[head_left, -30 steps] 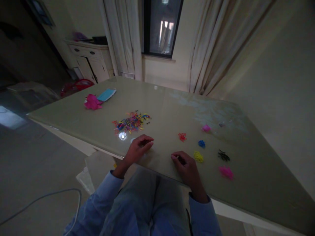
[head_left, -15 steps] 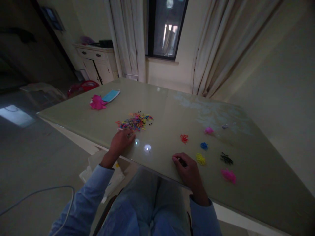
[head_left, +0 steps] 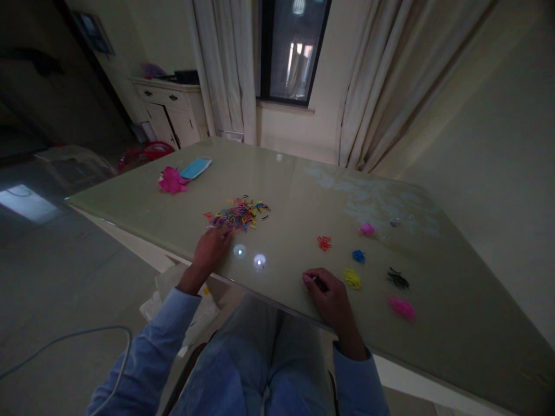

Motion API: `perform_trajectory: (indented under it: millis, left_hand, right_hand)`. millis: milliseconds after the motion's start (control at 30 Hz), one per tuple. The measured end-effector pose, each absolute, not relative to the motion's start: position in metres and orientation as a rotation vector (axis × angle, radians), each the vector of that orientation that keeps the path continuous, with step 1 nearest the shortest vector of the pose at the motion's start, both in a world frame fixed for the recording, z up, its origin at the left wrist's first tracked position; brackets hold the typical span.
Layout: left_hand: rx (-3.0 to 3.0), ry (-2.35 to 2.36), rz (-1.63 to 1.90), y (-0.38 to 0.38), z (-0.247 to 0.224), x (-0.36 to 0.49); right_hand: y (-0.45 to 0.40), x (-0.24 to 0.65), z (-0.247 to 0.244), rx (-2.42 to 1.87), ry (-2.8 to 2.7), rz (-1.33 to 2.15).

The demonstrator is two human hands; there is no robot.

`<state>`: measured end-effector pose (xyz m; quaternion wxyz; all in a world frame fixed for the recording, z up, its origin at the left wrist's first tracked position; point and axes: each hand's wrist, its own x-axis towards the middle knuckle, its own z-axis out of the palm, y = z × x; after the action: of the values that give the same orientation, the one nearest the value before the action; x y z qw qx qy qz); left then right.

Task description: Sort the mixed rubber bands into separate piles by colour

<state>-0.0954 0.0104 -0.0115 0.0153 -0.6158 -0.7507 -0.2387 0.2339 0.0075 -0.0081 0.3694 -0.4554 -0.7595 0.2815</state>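
A loose heap of small multicoloured strands (head_left: 238, 215), like little rubber bands, lies on the table left of centre. My left hand (head_left: 212, 248) rests at the heap's near edge, fingers drawn together; what they pinch, if anything, is too small to make out. Near the front edge my right hand (head_left: 327, 294) is curled closed on the tabletop, its inside hidden. Around it sit single-colour piles of strands: red (head_left: 324, 242), blue (head_left: 358, 256), yellow (head_left: 352, 279), black (head_left: 398, 278) and pink (head_left: 402, 308).
A crumpled pink piece (head_left: 172, 180) and a blue face mask (head_left: 196, 168) lie at the table's far left. A smaller pink bit (head_left: 366, 229) and a clear scrap (head_left: 395, 222) are farther back on the right. The table's front edge (head_left: 260, 296) runs above my lap.
My left thumb and fingers have drawn closer together at the heap's near edge. My right hand stays almost where it was, and the piles look the same.
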Motion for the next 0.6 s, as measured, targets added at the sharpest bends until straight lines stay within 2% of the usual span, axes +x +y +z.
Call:
perform_trajectory:
  millis: [300,600]
  left_hand:
    - [-1.824,-2.305,-0.982,0.0098,-0.0119,-0.1017]
    - [-1.793,-2.370,-0.931,0.0122,-0.0083,-0.1023]
  right_hand:
    - [0.0080,0.2349,-0.0093,-1.159,-1.950,0.729]
    - [0.0087,0.2353,-0.0126,-1.152,-1.955,0.735]
